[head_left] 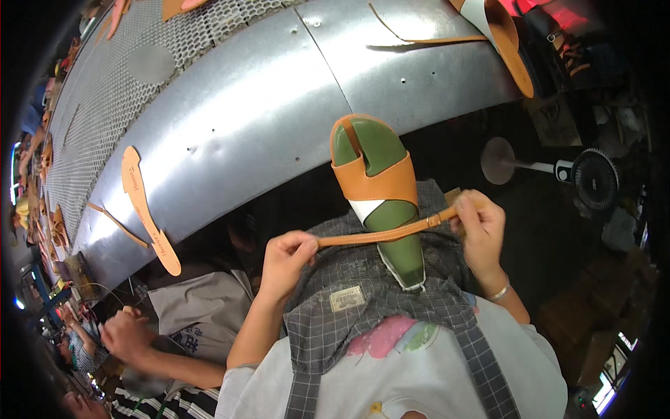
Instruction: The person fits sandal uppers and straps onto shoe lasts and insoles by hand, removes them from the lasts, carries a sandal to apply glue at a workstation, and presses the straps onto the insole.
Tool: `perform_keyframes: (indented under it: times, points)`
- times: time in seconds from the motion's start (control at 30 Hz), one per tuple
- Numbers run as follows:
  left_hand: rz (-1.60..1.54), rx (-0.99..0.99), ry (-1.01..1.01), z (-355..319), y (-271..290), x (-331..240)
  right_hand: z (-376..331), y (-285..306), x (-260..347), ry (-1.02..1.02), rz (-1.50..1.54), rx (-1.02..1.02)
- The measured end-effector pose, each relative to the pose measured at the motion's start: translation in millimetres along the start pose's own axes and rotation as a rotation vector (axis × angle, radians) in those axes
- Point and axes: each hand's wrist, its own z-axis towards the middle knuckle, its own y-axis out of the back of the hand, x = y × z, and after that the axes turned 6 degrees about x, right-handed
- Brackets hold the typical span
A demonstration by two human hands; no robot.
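Across my lap, a tan leather strap (373, 238) with a small buckle is stretched between my two hands. My left hand (287, 255) pinches its left end, and my right hand (480, 225) grips the end by the buckle. Beneath the strap lies a green shoe last (396, 251), its toe pointing away from me. A tan leather sandal upper (380, 178) wraps the front of the last, with a white patch showing at its left side. The last rests on my dark checked apron (314, 293), and the strap passes over its heel part.
A curved metal bench (258, 126) spans ahead, beside a mesh conveyor (91, 133). On the metal lie a tan insole (143, 202) at left and another sandal piece (506, 49) at far right. A small fan (593, 180) stands right. A co-worker's hand (129, 335) is at lower left.
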Motion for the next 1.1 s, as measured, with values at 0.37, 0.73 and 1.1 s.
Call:
perform_keyframes:
  times: [0.37, 0.73, 1.1]
  points:
    - [-0.335, 0.123, 0.115, 71.7, -65.8, 28.3, 11.8, -27.6, -56.7, -0.427, 0.861, 0.246]
    - [-0.077, 0.389, -0.143, 29.8, -112.3, -61.7, 16.2, -18.5, -55.5, -0.535, 1.503, 0.752]
    - [0.339, 0.254, -0.533, 36.5, -121.4, -60.7, 20.3, -15.4, -28.9, -0.435, 1.271, 0.740]
